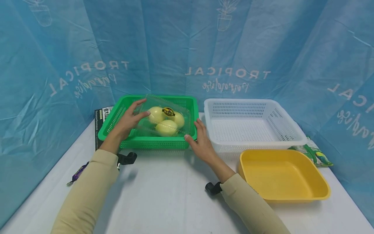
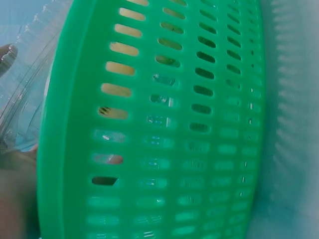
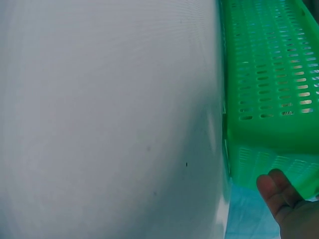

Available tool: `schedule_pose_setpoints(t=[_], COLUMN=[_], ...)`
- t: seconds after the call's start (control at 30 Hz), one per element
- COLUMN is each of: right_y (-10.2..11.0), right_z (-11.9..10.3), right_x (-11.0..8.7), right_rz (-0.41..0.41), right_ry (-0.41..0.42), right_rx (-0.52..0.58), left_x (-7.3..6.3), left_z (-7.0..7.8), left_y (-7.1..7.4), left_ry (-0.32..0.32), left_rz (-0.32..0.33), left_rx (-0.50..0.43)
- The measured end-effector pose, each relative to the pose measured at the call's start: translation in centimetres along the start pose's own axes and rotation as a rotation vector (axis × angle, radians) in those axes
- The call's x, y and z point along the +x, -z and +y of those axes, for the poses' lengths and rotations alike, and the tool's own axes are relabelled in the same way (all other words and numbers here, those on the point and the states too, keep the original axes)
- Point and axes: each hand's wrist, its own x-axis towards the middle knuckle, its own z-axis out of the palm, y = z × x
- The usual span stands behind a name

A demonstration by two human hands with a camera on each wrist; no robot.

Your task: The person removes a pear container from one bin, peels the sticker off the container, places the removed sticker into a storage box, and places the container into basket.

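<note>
A clear plastic fruit box (image 1: pixel 146 125) with a dark-and-yellow label holds three pale yellow round fruits (image 1: pixel 166 128). It lies tilted in a green perforated basket (image 1: pixel 155 143). My left hand (image 1: pixel 128 118) grips the box's left end, thumb over the top and fingers at the back edge. In the left wrist view the basket wall (image 2: pixel 134 124) hides most of the box. My right hand (image 1: pixel 201 143) is at the basket's front right corner, fingers extended along the outside, thumb close to the rim. The right wrist view shows its fingers (image 3: pixel 279 191) beside the basket's end wall.
To the right stands a white perforated basket (image 1: pixel 238 130), with a yellow tub (image 1: pixel 280 175) in front of it. A green packet (image 1: pixel 314 152) lies partly behind them. A black package (image 1: pixel 99 126) and a purple wrapped item (image 1: pixel 78 172) lie at left. Blue curtain (image 1: pixel 187 48) surrounds the white table (image 1: pixel 163 195).
</note>
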Motion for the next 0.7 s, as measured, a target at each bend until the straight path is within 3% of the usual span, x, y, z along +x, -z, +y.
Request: schedule_pose_setpoints(t=[0.37,0.7], right_y=[0.1,0.1], right_z=[0.0,-0.1], right_x=[0.0,0.0], right_rz=[-0.011,-0.021], right_ry=[-0.009,-0.022], right_rx=[0.000,0.005], left_x=[0.1,-1.5], left_z=[-0.4,1.8], left_y=[-0.6,-1.6], left_ry=[-0.019,-0.014], left_rz=[0.083,0.128], left_rx=[-0.013,-0.061])
